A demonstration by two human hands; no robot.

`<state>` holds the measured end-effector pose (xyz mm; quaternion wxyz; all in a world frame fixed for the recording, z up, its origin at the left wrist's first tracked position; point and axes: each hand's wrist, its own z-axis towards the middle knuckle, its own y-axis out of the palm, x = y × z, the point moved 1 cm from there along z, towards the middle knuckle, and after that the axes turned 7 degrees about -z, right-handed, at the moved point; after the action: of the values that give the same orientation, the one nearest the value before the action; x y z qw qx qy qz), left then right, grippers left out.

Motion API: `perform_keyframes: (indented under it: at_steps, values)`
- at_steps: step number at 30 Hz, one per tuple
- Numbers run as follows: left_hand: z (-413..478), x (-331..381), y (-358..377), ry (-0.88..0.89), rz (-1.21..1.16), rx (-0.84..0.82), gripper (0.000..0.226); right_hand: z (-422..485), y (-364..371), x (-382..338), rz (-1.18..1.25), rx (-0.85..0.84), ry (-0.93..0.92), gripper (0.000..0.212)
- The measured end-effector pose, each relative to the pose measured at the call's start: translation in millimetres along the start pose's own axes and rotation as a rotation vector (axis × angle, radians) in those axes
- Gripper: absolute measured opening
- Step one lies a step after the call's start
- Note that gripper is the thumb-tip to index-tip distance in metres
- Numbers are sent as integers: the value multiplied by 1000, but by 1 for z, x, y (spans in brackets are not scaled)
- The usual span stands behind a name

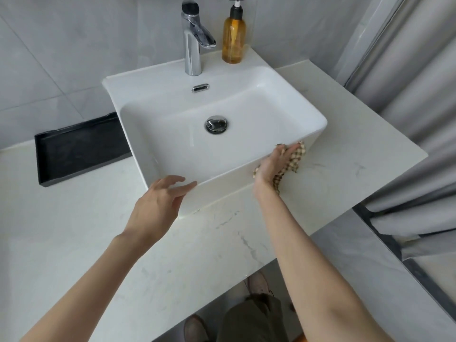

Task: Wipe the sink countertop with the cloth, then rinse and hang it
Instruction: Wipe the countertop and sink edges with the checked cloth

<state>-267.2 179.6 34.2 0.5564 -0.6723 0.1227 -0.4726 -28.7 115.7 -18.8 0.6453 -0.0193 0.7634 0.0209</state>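
1. Right hand [276, 162] lies flat, palm down, fingers stretched out over the checked cloth [294, 160]. It presses rather than grips. An open palm spreads the load, so more fabric meets the surface.
2. The cloth is bunched under that palm on the marble surface [345, 149], tucked against the near right corner of the sink basin [246, 104]. Likely reason: the seam where basin wall meets surface traps grime, so the wipe hugs that edge.
3. Left hand [158, 201] is open and holds nothing. Its fingertips rest on or just at the basin's near left corner; contact is not certain from this view. It probably braces the body while the right arm reaches.
4. Faucet [193, 43] shows no water running, and the drain [216, 124] looks dry. This fits the wiping stage; rinsing and hanging are not yet done.
5. Amber soap bottle [234, 38] stands on the basin's rear ledge just beside the faucet, out of the wipe path. Black tray [74, 149] sits on the surface left of the basin, touching or just beside it, and would need lifting to clean beneath.
6. No hook or rail for hanging is visible. A grey curtain [414, 95] hangs at the right.
7. Risk: the cloth is loosely wadded, so a trailing corner may slip out from under the palm.
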Motion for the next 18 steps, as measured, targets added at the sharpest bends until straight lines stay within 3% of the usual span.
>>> perform_keyframes:
  at_steps: [4, 12, 18]
  values:
    - [-8, -6, -4, 41, -57, 42, 29, -73, 15, 6, -93, -89, -17, 62]
    - [-27, -32, -25, 52, -22, 116, 35, -183, 43, 26, -69, -314, 127, 61]
    - [-40, -43, -41, 44, -6, 118, 42, -224, 38, 35, -128, -554, 92, 69]
